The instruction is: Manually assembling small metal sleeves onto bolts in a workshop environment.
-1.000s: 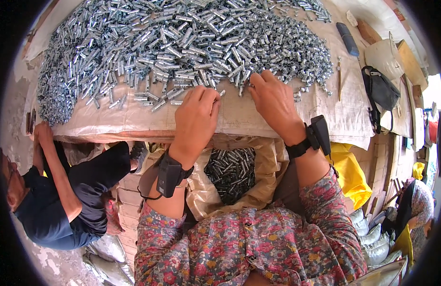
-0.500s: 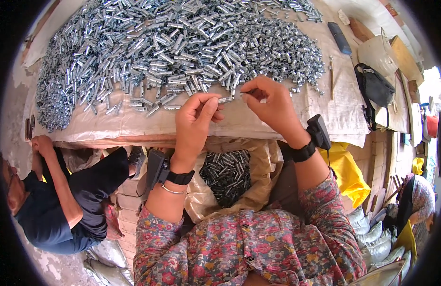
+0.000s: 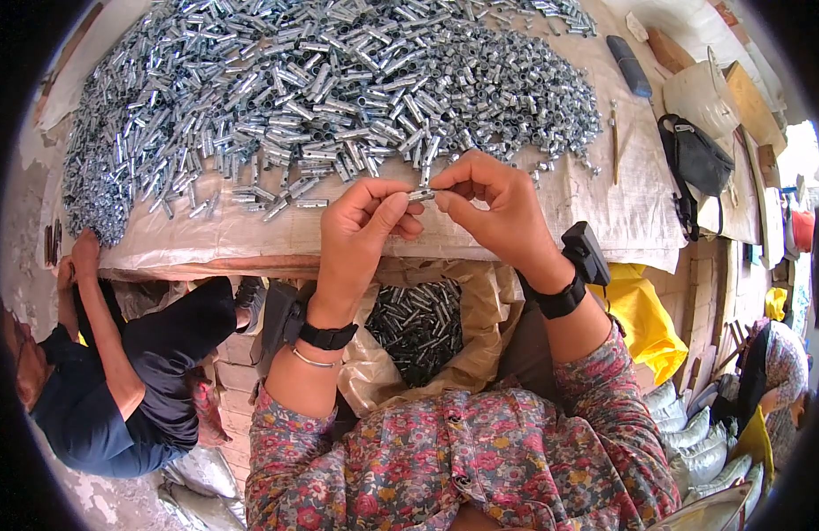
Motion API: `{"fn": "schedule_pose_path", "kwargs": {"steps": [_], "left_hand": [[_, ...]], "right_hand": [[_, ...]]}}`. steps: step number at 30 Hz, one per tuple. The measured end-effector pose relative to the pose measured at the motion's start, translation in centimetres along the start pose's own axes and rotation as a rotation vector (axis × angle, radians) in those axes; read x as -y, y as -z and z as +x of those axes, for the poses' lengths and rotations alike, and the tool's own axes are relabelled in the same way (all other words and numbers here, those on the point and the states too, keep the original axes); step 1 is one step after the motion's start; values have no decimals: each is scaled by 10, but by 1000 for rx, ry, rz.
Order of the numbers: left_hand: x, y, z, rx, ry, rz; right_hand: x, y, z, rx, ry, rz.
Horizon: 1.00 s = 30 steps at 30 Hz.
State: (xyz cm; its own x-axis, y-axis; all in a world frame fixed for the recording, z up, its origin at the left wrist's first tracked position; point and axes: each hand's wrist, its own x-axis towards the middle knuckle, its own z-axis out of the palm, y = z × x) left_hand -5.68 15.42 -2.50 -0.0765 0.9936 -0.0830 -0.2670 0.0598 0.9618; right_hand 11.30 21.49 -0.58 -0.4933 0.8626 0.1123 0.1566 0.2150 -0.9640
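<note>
Since the half-second-ago frame, right hand (image 3: 494,203) is closing in on left hand (image 3: 358,221); fingertips are now meeting at one metal tube (image 3: 420,195). Tube is sitting between both hands, above the near edge of the pale sheet (image 3: 595,217).

Left is pinching the tube's left end, thumb against index, other fingers curling under. Right is gripping narrowly at the tube's right end; can't tell if a small part is hiding in that pinch.

Doing it well, my read: left should be keeping the tube steady, right should be lining up along its axis before pushing or turning. Light pressure; smooth metal is likely slipping if pinched off-centre. Keeping hands low over the sheet is making a drop easy to recover.

Counts:
- tubes being held: 1
- loose tubes (image 3: 250,97) piling on the sheet: too many to count
- short rings (image 3: 525,97) heaping at right: same
- tan sack (image 3: 489,354) holding darker tubes (image 3: 418,327): 1 sack, contents uncountable
- wristbands (image 3: 328,336) the person is wearing: 2
- black bag (image 3: 697,159) lying at right: 1
- thin rod (image 3: 615,142) lying nearby: 1
</note>
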Motion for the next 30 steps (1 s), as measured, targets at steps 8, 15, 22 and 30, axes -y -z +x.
{"fn": "schedule_pose_path", "kwargs": {"steps": [8, 15, 22, 30], "left_hand": [[1, 1, -1, 25, -40, 35], [0, 1, -2, 55, -62, 71], [-2, 7, -6, 59, 52, -78], [-11, 13, -6, 243, 215, -223]], "right_hand": [[4, 4, -2, 41, -127, 109], [4, 6, -5, 74, -237, 218], [4, 1, -8, 179, -252, 561], [8, 5, -11, 330, -316, 741]]}}
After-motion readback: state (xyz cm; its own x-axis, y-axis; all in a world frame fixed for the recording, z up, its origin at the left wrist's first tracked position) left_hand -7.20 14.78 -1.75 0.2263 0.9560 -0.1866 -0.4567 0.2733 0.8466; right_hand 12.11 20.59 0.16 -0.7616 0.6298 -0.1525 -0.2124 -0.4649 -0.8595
